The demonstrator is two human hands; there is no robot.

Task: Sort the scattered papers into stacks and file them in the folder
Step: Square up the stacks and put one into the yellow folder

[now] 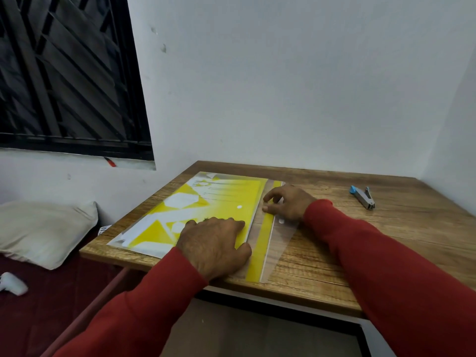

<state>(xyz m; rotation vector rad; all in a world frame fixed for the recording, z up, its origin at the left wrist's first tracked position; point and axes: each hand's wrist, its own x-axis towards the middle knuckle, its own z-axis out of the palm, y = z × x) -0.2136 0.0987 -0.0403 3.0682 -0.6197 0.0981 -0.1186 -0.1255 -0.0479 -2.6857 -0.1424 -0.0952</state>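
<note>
While flat: hands (247, 225) on folder (206, 204).

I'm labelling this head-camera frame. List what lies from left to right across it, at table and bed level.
White object on the bed → pillow → yellow folder → left hand → right hand → stapler.

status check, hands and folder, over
Left hand flat on folder. Right hand fingering open flap. Stapler well clear.
</note>
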